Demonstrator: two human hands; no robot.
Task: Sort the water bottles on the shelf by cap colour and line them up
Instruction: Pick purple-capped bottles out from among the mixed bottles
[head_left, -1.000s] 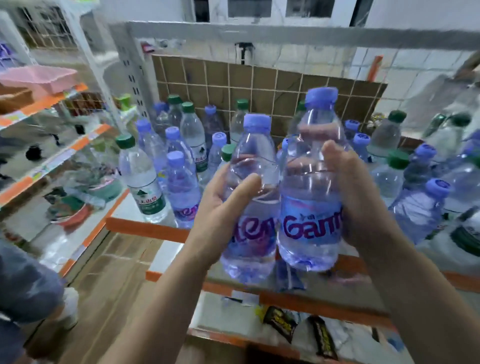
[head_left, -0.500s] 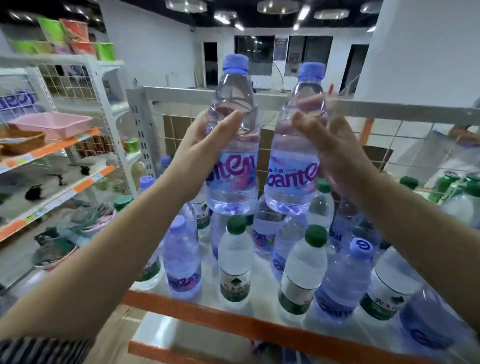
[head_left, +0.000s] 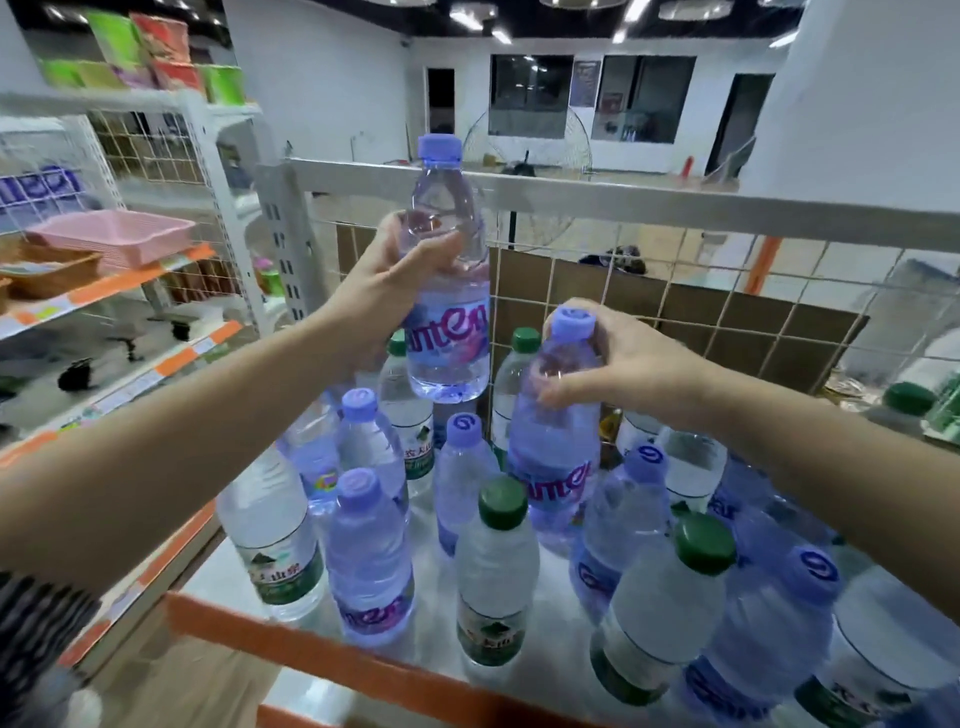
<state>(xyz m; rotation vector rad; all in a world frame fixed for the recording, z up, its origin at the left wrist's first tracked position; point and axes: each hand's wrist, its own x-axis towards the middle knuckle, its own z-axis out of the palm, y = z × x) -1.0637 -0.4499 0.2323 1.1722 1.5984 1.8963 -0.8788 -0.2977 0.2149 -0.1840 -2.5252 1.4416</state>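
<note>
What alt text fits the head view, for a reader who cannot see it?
The person's left hand holds a purple-capped bottle raised above a shelf, while the right hand grips the neck of a second purple-capped bottle low among the others. Bottles with purple caps and green caps stand mixed on the shelf.

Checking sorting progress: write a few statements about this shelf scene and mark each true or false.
1. The left hand holds a purple-capped bottle up in the air. True.
2. The right hand is empty. False: it grips a second purple-capped bottle near its neck.
3. Green-capped bottles stand mixed with purple-capped ones on the shelf. True.
4. The pink tray sits among the bottles. False: it is on the rack to the left.
</note>
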